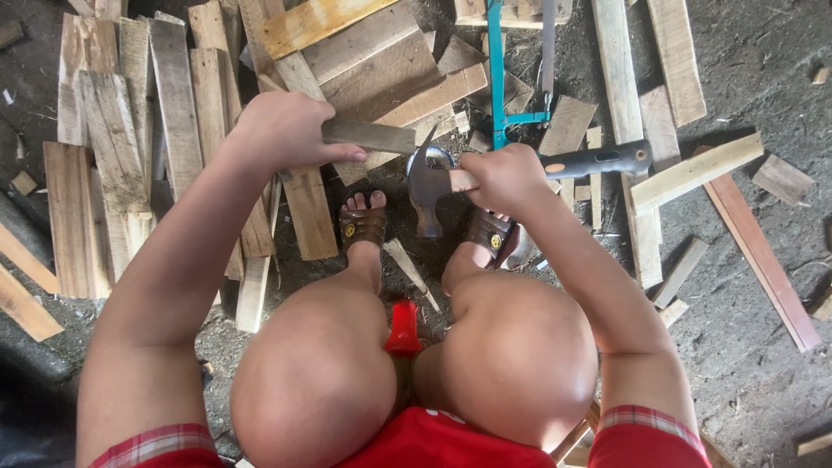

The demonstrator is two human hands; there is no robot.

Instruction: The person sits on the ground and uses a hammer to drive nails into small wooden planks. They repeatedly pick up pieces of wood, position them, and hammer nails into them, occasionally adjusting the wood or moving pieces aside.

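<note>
Hammer (426, 186) sits clamped in the right hand (504, 176), gripped close under the steel claw head, its black handle sticking out to the right above the sandalled feet. Left hand (282, 130) is closed around a short wooden strip (368, 134), held level just beside the hammer head. No nail shows, so I judge the striking not begun. Scrap boards (113, 147) crowd the left; a teal hacksaw (507, 69) lies ahead; bare floor (745, 277) opens rightward.

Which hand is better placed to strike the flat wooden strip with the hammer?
Right. The right hand already grips the steel claw hammer close beside the flat wooden strip, which the left hand holds.
</note>
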